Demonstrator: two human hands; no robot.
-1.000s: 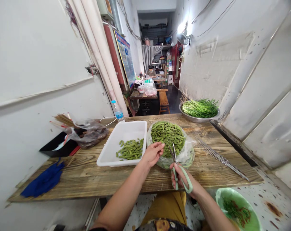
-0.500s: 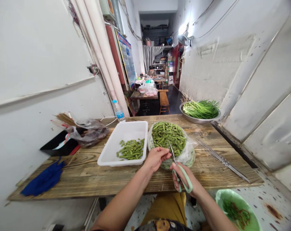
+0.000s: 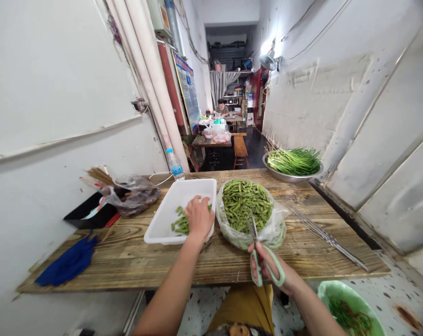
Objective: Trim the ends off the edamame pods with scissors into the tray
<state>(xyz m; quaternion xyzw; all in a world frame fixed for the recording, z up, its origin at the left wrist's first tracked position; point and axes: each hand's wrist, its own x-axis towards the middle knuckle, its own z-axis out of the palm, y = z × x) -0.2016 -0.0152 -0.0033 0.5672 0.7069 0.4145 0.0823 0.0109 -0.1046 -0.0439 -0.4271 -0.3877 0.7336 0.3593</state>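
Head view: left hand [image 3: 199, 217] over pods [image 3: 179, 227] in the tub [image 3: 183, 191], grip unclear; right hand [image 3: 263, 262] grasps scissors [image 3: 255, 234]. We judge few pods done, most left in the bag [image 3: 277, 227] right of the tub.

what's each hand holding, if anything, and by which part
Right hand: scissors, by the green handles. Left hand, over the white tub: cannot tell.

Has left hand [image 3: 199, 217] in white tray [image 3: 165, 217], over green pods [image 3: 180, 225]; can't tell if gripping any. Holding scissors [image 3: 255, 237] in right hand [image 3: 266, 259] with blades parted, at near side of plastic bag [image 3: 225, 226] full of pods [image 3: 246, 203]. Can also see on desk [image 3: 137, 266]: metal rods [image 3: 328, 238], blue cloth [image 3: 67, 262], bowl [image 3: 295, 178] of green stalks [image 3: 295, 161].
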